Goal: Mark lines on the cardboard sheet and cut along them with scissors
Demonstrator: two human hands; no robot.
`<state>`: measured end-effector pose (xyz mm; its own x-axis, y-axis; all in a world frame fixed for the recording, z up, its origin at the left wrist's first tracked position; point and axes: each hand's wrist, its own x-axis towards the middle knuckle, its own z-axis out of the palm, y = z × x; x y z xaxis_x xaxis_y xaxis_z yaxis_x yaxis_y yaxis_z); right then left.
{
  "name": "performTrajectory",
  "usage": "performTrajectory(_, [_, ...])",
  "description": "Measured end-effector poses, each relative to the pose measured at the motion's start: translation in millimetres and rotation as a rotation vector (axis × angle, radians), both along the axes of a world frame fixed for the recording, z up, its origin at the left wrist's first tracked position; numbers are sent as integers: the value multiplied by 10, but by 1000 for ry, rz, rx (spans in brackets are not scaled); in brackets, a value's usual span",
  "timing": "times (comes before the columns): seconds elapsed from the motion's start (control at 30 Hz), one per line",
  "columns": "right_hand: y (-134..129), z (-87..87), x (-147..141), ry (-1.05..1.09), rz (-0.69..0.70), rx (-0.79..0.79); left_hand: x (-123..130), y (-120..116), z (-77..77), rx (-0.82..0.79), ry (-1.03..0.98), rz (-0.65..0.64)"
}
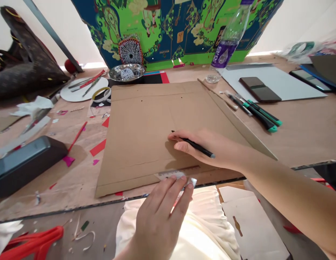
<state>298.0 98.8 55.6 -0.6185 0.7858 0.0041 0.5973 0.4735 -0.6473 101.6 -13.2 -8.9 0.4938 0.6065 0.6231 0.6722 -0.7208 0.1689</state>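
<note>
A large brown corrugated cardboard sheet (146, 126) lies flat on the table in front of me, with a crease running along its near side. My right hand (203, 146) rests over its middle and grips a black pen (197, 147), whose tip is at the hand's far side. At the sheet's near edge, my left hand (159, 213) presses its fingers on a clear ruler (170, 175). The ruler lies along that edge, and my fingers hide its right end.
Black-and-green markers (261, 117) and a phone on a white board (271, 81) lie to the right. A plastic bottle (227, 39) stands at the back. A steel bowl (126, 72), a white disc with tools (84, 88), red paper scraps and a dark case (27, 166) lie left.
</note>
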Motion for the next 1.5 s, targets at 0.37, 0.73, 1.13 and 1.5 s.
performTrajectory(0.37, [-43, -182, 22, 127, -135, 9, 54, 126, 14, 53, -104, 13])
performTrajectory(0.73, [11, -187, 14, 61, -122, 27, 25, 118, -18, -17, -140, -14])
performTrajectory(1.13, [17, -196, 8, 14, -128, 44, 28, 112, -24, -59, -102, -16])
performTrajectory(1.5, [19, -200, 7, 12, -132, 53, 37, 126, -19, -32, -99, -21])
